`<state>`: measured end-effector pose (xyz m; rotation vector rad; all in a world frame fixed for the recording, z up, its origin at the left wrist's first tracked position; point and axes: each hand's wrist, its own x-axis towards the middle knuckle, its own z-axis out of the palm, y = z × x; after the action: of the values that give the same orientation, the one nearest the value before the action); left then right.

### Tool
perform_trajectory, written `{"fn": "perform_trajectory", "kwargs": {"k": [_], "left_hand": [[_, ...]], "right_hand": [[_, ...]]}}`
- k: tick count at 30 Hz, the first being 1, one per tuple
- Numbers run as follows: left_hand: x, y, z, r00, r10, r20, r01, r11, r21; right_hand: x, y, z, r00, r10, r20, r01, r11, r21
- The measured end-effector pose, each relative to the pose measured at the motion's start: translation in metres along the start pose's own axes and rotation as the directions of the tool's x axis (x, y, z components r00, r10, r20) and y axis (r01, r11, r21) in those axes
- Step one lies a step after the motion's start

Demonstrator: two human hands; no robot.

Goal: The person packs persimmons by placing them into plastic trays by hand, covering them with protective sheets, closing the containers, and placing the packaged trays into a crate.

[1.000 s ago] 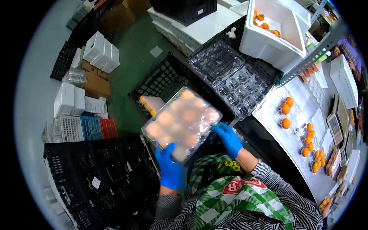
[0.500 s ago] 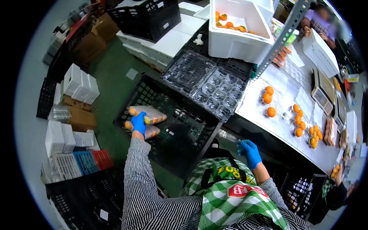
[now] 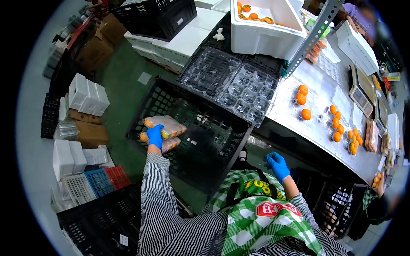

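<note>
My left hand (image 3: pixel 155 135), in a blue glove, is closed on the edge of a wrapped pack of orange fruit (image 3: pixel 167 122). That pack lies over a second wrapped fruit pack (image 3: pixel 171 145), at the left end of a black plastic crate (image 3: pixel 200 170). How far the fingers reach round the upper pack is partly hidden. My right hand (image 3: pixel 277 166), gloved in blue too, hangs to the right of the crate below the metal table, its fingers loosely bent and nothing visible in them.
Clear plastic trays with round cups (image 3: pixel 247 94) lie beyond the crate. A white foam box (image 3: pixel 269 42) holds persimmons. Loose orange fruit (image 3: pixel 301 99) and scales (image 3: pixel 361 96) stand on the metal table (image 3: pixel 294 132). A metal post (image 3: pixel 311 38) rises there. Other people are at the right.
The view has shifted slightly. My left hand stays on the upper fruit pack, with little visible movement. My right hand still hangs beside the crate.
</note>
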<state>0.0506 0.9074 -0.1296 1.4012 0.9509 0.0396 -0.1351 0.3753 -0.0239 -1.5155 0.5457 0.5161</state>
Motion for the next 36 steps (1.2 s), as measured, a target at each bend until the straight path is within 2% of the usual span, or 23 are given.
{"fn": "perform_trajectory", "kwargs": {"k": [3,6,8,11,13,16,19,22,23,26,29,31,34,36], "left_hand": [[-0.018,0.005,-0.003,0.998,0.047,0.041,-0.042,0.991,-0.124],[-0.096,0.052,-0.009,0.975,0.155,0.162,-0.122,0.973,-0.194],[-0.121,0.063,-0.028,0.932,0.233,0.277,-0.172,0.958,-0.228],[-0.172,0.092,-0.046,0.914,0.235,0.33,-0.155,0.955,-0.251],[-0.194,0.099,-0.058,0.899,0.227,0.376,-0.128,0.955,-0.269],[-0.224,0.107,-0.059,0.873,0.234,0.427,-0.123,0.954,-0.272],[-0.247,0.109,-0.057,0.863,0.254,0.436,-0.134,0.949,-0.287],[-0.252,0.109,-0.059,0.887,0.216,0.408,-0.15,0.971,-0.188],[-0.258,0.11,-0.055,0.886,0.204,0.416,-0.138,0.973,-0.184],[-0.266,0.107,-0.042,0.894,0.186,0.408,-0.128,0.978,-0.166],[-0.263,0.105,-0.03,0.912,0.135,0.387,-0.087,0.987,-0.137],[-0.25,0.104,-0.024,0.919,0.07,0.388,-0.023,0.992,-0.125],[-0.228,0.107,-0.005,0.931,0.065,0.359,-0.031,0.995,-0.1],[-0.199,0.101,0.006,0.935,0.135,0.329,-0.132,0.991,-0.032]], "right_hand": [[0.005,-0.015,0.01,0.996,-0.078,0.042,0.082,0.992,-0.096],[0.0,-0.059,0.041,0.97,-0.131,0.203,0.131,0.991,0.014],[0.003,-0.094,0.068,0.943,-0.138,0.303,0.15,0.989,-0.016],[0.032,-0.112,0.109,0.909,-0.238,0.343,0.247,0.969,0.017],[0.056,-0.122,0.138,0.901,-0.186,0.392,0.187,0.982,0.036],[0.065,-0.133,0.174,0.818,-0.286,0.5,0.186,0.953,0.241],[0.067,-0.127,0.182,0.848,-0.135,0.513,0.024,0.976,0.217],[0.065,-0.119,0.171,0.806,0.014,0.592,-0.019,1.0,0.002],[0.072,-0.099,0.174,0.82,-0.1,0.564,0.106,0.994,0.023],[0.068,-0.088,0.174,0.878,-0.097,0.469,0.111,0.994,-0.004],[0.069,-0.101,0.168,0.889,0.105,0.445,-0.104,0.994,-0.026],[0.082,-0.089,0.167,0.909,0.083,0.409,-0.069,0.996,-0.049],[0.093,-0.073,0.16,0.927,-0.023,0.373,0.029,0.999,-0.013],[0.087,-0.073,0.148,0.928,-0.049,0.368,0.027,0.998,0.064]]}}
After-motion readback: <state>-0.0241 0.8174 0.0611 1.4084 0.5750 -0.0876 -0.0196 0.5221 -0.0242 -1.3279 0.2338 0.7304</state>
